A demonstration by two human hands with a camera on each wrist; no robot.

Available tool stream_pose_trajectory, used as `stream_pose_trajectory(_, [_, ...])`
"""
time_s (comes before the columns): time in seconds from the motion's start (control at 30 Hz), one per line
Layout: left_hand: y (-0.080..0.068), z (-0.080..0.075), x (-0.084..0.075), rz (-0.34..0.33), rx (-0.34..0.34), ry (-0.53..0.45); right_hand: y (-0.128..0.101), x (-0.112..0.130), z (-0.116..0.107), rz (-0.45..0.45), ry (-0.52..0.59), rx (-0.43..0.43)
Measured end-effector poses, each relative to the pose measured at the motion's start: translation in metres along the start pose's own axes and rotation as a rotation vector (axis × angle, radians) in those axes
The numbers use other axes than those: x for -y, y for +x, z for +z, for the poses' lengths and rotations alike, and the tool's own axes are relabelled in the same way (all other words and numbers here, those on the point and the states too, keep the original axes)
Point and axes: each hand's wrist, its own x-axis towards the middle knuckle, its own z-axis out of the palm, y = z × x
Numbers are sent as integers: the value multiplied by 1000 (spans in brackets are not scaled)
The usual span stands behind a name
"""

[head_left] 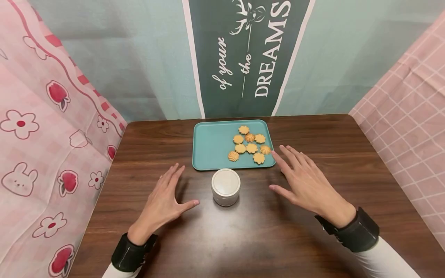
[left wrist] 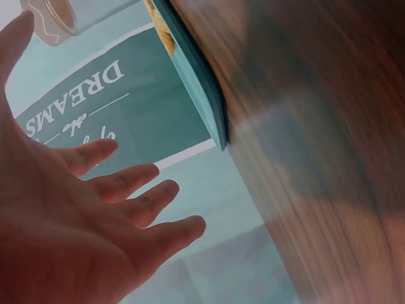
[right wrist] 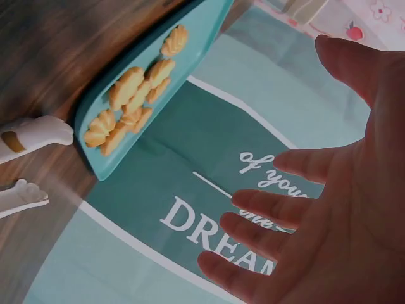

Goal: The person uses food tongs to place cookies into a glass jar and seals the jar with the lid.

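Note:
A small round jar [head_left: 225,193] with a white lid [head_left: 226,182] stands upright on the table between the two hands. Just behind it lies a teal tray [head_left: 212,144], with several golden cookies [head_left: 252,148] on its right half. To the jar's left is my left hand [head_left: 161,202], fingers spread and thumb pointing at the jar, holding nothing. My right hand [head_left: 307,181] hovers near the tray's front right corner, its fingers extended and its palm bare. In the right wrist view, the cookies [right wrist: 126,88] lie beyond the spread fingers.
Dark brown wood makes up the table [head_left: 313,251]. Behind it hangs a green cloth [head_left: 240,104] with white lettering, and pink patterned cloths [head_left: 45,154] line the sides. Two white paw-shaped pieces [right wrist: 38,136] show at the right wrist view's left edge; what they belong to is unclear.

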Motion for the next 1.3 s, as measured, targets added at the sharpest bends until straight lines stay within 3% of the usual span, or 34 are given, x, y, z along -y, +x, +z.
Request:
stream_pose_trajectory(0.33, [2,5,-8,-11,48,-148,6,9,-5,-23,-11,10])
stream_pose_trajectory(0.6, [6,12,-16,24,73,-236,11,16,-11,-39,-11,11])
stream_pose_trajectory(0.93, [11,20,-18,88,32,-256,18,26,-16,-78,-11,5])
stream_pose_trajectory(1.3, [15,27,-25,63,88,-319,25,35,-21,-113,-24,5])
